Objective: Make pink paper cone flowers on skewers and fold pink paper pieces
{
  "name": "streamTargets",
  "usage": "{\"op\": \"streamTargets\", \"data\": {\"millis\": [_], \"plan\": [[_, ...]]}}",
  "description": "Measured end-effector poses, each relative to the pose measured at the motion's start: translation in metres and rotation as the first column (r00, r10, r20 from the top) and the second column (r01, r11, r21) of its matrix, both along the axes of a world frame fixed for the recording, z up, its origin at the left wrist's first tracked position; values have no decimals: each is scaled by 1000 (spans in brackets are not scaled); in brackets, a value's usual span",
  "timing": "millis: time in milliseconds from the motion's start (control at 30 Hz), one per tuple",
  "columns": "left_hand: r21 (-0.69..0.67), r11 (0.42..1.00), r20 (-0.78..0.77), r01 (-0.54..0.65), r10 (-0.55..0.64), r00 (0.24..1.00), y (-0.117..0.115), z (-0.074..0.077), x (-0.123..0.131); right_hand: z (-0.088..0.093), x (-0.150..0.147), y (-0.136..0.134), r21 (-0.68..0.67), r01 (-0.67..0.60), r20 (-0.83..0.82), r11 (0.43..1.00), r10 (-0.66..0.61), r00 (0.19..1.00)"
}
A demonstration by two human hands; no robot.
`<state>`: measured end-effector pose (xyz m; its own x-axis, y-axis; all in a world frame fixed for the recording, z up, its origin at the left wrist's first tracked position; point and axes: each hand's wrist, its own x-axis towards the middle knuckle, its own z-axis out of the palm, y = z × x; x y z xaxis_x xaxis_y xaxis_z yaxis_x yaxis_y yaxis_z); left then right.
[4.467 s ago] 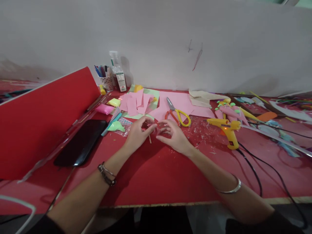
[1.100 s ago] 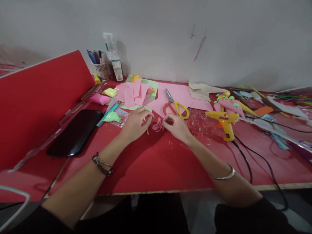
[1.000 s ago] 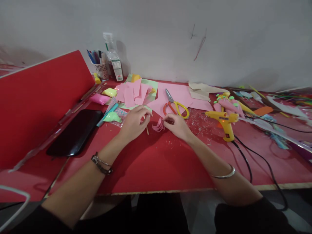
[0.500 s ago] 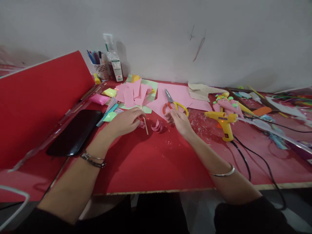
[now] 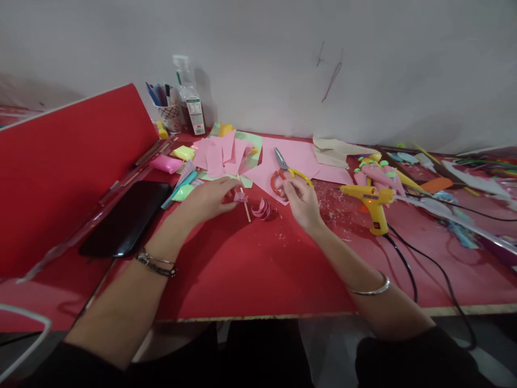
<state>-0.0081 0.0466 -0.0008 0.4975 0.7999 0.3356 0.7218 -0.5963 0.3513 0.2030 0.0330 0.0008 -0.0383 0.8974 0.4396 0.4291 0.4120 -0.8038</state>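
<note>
My left hand [image 5: 216,199] is closed on a thin wooden stick [image 5: 247,212] with a small piece of pink paper [image 5: 240,197] wrapped at it. Just right of the stick, a curled pink paper strip [image 5: 262,209] lies on the red table [image 5: 250,280]. My right hand [image 5: 300,202] is held with its fingers pinched beside the handles of the scissors [image 5: 281,160]; whether anything small is between them cannot be made out. The scissors rest on a pink sheet [image 5: 301,153], blades pointing away.
A yellow glue gun [image 5: 374,207] with a black cable stands on the right. A dark phone-like slab [image 5: 127,218] lies at left, near a red board [image 5: 72,178]. Behind are a pen cup [image 5: 169,117], a bottle [image 5: 194,110] and pink paper strips [image 5: 214,159].
My left hand's fingers have shifted on the stick, and more of the pink paper shows. My right hand has lifted and turned slightly, with its fingers pinched near the scissor handles.
</note>
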Motion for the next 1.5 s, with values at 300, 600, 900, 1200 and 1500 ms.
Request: {"op": "streamTargets", "data": {"millis": [300, 600, 900, 1200, 1500], "plan": [[330, 943, 55, 42, -63, 996, -13, 8, 17, 8, -14, -16, 168, -137, 172, 976, 108, 979], [573, 805, -136, 153, -91, 987, -16, 6, 23, 4, -15, -16, 68, -238, 108, 969, 230, 967], [693, 701, -187, 170, -53, 981, -21, 12, 25, 6, -16, -18, -46, -251, 100, 967, 255, 962], [619, 779, -9, 99, -120, 993, -21, 9, 28, 0, -17, -14, 23, -255, -36, 967, 256, 966], [403, 915, 288, 10, -137, 948, -25, 5, 35, 10, -16, -21, 338, -165, 219, 927, 93, 971]]}}
